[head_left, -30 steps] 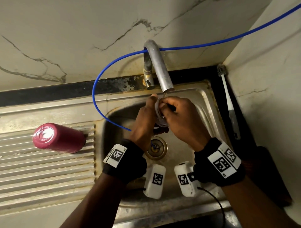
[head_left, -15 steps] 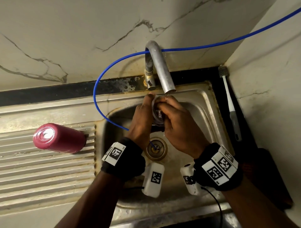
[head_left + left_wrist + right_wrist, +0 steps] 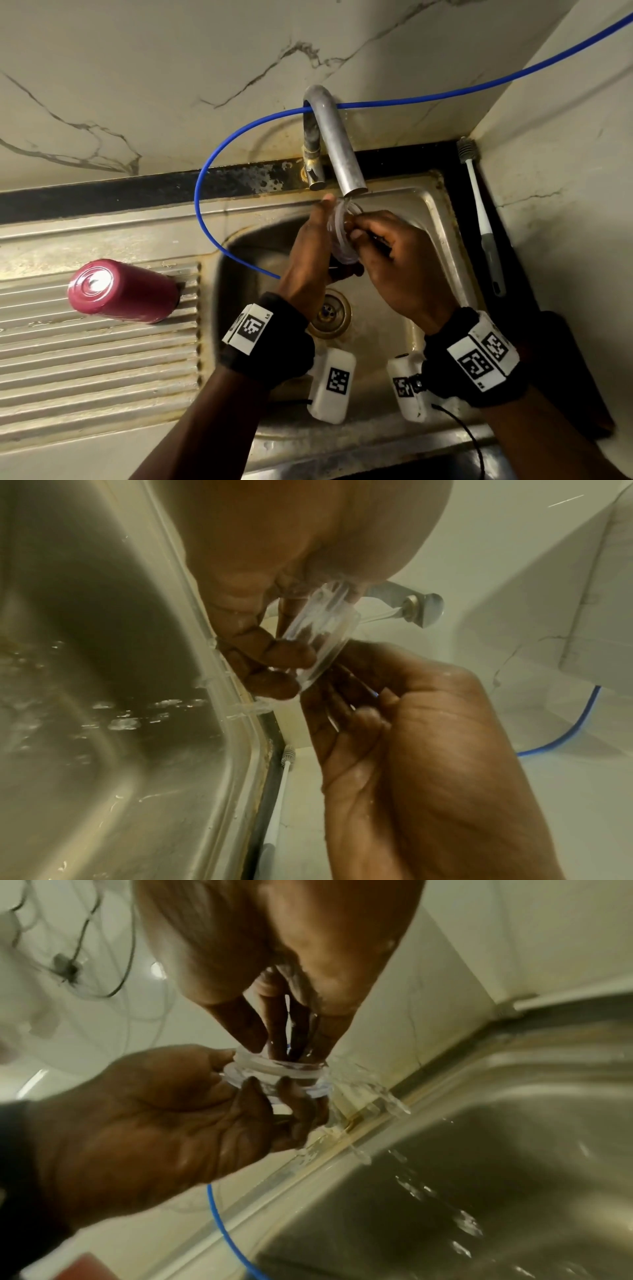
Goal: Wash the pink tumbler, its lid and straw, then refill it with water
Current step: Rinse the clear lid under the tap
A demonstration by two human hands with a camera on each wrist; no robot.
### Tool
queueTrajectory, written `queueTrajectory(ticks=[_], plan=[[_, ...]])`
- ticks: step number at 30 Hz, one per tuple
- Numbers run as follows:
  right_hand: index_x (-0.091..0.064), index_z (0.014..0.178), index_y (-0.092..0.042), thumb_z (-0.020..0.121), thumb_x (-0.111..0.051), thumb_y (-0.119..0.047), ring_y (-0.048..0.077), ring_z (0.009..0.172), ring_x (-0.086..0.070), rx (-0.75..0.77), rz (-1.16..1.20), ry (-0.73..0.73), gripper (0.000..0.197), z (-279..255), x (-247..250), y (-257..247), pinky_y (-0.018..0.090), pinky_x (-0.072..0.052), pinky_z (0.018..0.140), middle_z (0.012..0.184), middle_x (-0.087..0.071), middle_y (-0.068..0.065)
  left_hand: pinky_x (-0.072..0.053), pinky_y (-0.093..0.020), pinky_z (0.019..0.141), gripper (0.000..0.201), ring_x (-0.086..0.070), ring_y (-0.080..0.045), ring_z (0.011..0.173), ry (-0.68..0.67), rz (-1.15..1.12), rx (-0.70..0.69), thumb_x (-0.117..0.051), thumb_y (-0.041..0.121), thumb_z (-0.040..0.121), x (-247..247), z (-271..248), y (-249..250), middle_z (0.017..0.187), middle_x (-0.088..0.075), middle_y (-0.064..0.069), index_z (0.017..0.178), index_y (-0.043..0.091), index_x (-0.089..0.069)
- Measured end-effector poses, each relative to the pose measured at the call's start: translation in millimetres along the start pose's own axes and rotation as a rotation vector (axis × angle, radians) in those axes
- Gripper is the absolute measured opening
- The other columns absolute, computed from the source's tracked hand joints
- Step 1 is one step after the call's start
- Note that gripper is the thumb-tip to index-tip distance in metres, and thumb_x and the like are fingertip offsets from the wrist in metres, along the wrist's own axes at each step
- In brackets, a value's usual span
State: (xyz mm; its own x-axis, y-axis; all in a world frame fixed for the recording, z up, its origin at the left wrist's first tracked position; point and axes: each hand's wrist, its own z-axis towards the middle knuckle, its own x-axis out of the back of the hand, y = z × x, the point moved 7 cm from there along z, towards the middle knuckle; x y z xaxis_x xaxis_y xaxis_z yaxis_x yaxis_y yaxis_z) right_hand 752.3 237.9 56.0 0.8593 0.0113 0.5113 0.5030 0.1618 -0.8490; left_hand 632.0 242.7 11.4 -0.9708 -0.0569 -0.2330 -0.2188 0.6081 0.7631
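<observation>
You face a veined marble wall filling the upper frame, a black ledge beneath it, and a ribbed steel drainboard at lower left.

Tumbler on the left is a deep raspberry pink, lid is totally see-through. Thin tube is bright blue, tap dull silver-grey. Steel sink has rusty brown stains along the far rim. Wall is off-white marble with grey veins. Brush on the right: white handle, grey grip. Wristbands black, white tags with black pixel codes.
</observation>
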Motion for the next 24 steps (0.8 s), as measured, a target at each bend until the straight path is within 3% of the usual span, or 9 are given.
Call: queueTrajectory(ticks=[2,5,8,10,13,17,21,24], plan=[[-0.071,0.125,-0.013,0.103,-0.062,-0.017,-0.006,0.104,-0.066,-0.066,0.068,0.048,0.024,-3.0,1.6,1.9,0.009,-0.052,0.083,0.111,-0.071,-0.013,-0.059,-0.031,0.073,0.051,-0.077,-0.017,0.084,0.007,-0.02,0.016,-0.041,0.059,0.109,1.3,-0.6,-2.2,0.095,-0.081,-0.005,0.11,0.02,-0.075],[-0.072,0.123,-0.015,0.099,-0.069,-0.02,-0.013,0.099,-0.066,-0.035,0.053,0.114,0.025,-9.9,2.2,-3.6,0.006,-0.05,0.082,0.103,-0.065,-0.028,-0.062,-0.031,0.072,0.055,-0.077,-0.027,0.106,0.025,-0.073,0.045,-0.049,0.06,0.106,3.1,-0.7,-5.0,0.12,-0.078,-0.013,0.135,0.016,-0.065],[-0.075,0.118,-0.014,0.096,-0.073,-0.019,-0.006,0.096,-0.07,0.015,0.011,0.163,0.023,-11.6,4.6,-6.1,0.008,-0.053,0.08,0.101,-0.072,-0.019,-0.063,-0.028,0.065,0.058,-0.076,-0.03,0.109,0.054,-0.105,0.038,-0.058,0.057,0.102,8.2,-0.9,-3.0,0.131,-0.071,-0.016,0.142,0.015,-0.057],[-0.076,0.117,-0.012,0.096,-0.074,-0.018,-0.005,0.093,-0.071,0.026,-0.016,0.184,0.022,-10.5,6.6,-5.8,0.009,-0.054,0.078,0.102,-0.074,-0.012,-0.064,-0.031,0.068,0.058,-0.077,-0.03,0.108,0.042,-0.114,0.036,-0.061,0.056,0.102,10.2,0.1,-3.4,0.132,-0.07,-0.016,0.141,0.014,-0.056],[-0.077,0.114,-0.01,0.096,-0.074,-0.015,-0.013,0.088,-0.069,0.008,0.001,0.204,0.02,-6.6,9.7,-2.7,0.006,-0.053,0.075,0.099,-0.071,-0.015,-0.065,-0.035,0.075,0.057,-0.078,-0.031,0.107,0.022,-0.112,0.032,-0.063,0.055,0.101,12.8,0.4,-2.3,0.13,-0.072,-0.016,0.142,0.016,-0.055],[-0.079,0.107,-0.01,0.094,-0.076,-0.016,-0.003,0.086,-0.073,0.027,-0.016,0.185,0.015,0.9,9.5,-5.8,0.01,-0.056,0.071,0.092,-0.073,-0.013,-0.065,-0.036,0.077,0.052,-0.079,-0.03,0.103,-0.002,-0.115,0.015,-0.065,0.052,0.101,14.1,-0.4,0.6,0.127,-0.074,-0.016,0.14,0.018,-0.056],[-0.081,0.086,-0.014,0.096,-0.075,-0.029,0.0,0.063,-0.07,0.012,-0.051,0.201,0.018,11.8,13.2,-6.3,0.014,-0.052,0.054,0.073,-0.074,-0.012,-0.064,-0.035,0.074,0.05,-0.08,-0.029,0.094,-0.035,-0.114,0.009,-0.067,0.048,0.101,12.9,-4.6,1.1,0.115,-0.078,-0.016,0.135,0.013,-0.056],[-0.071,0.067,-0.022,0.096,-0.074,-0.032,-0.002,0.05,-0.062,-0.047,-0.074,0.199,0.031,18.8,10.4,-4.1,0.009,-0.039,0.047,0.057,-0.061,-0.02,-0.065,-0.039,0.08,0.046,-0.08,-0.032,0.1,-0.06,-0.113,-0.009,-0.067,0.047,0.102,11.5,-8.2,1.4,0.113,-0.079,-0.013,0.133,0.015,-0.055]])
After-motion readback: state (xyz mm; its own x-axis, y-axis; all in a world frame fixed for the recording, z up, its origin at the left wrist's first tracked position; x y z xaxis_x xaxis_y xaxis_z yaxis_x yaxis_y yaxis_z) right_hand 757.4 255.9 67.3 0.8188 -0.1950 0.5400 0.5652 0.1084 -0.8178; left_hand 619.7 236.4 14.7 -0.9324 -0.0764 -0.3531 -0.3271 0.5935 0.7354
